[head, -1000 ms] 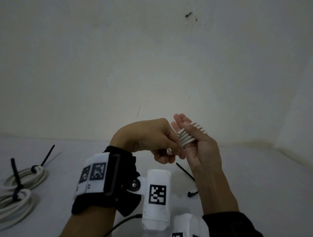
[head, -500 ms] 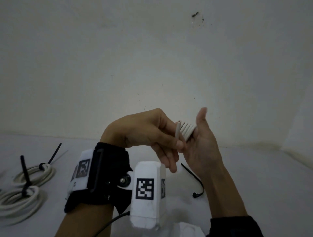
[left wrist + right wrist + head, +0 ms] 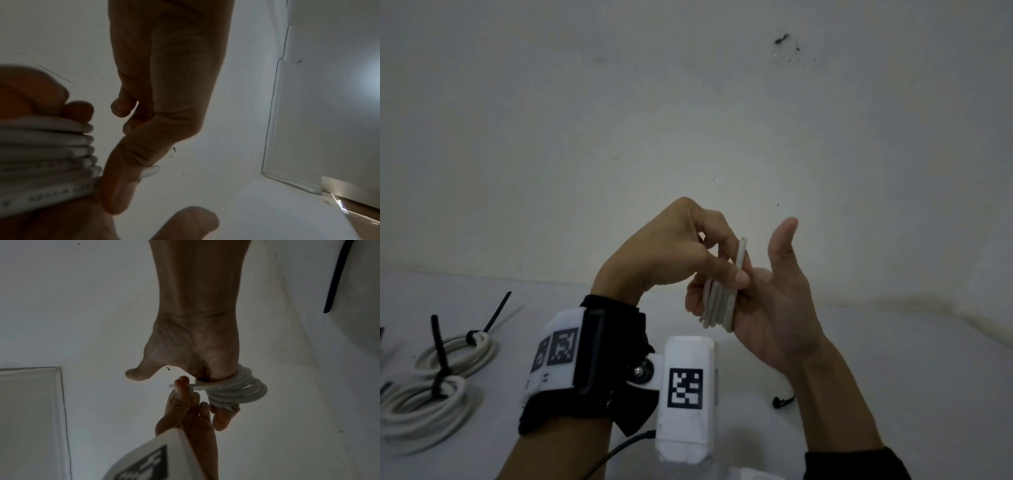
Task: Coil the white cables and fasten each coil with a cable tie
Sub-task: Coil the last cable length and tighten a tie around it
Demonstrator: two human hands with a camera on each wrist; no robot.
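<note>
Nearest me, my left wrist camera housing (image 3: 686, 383), a white box with a black square marker, sits low in the head view. Just beyond it my left hand (image 3: 671, 253) pinches the cut end of the smooth white round cable (image 3: 719, 301) between thumb and forefinger, I judge to keep that last turn from springing loose. The cable is wound in several snug turns around the fingers (image 3: 697, 301) of my right hand (image 3: 774, 308), which acts as a former; its thumb stands straight up, clear of the turns. On the pale table (image 3: 893, 394) a loose thin black plastic cable tie (image 3: 782, 401) peeks out beside my right forearm. Farther left lie two finished white coils (image 3: 431, 394), each cinched with a black tie.
</note>
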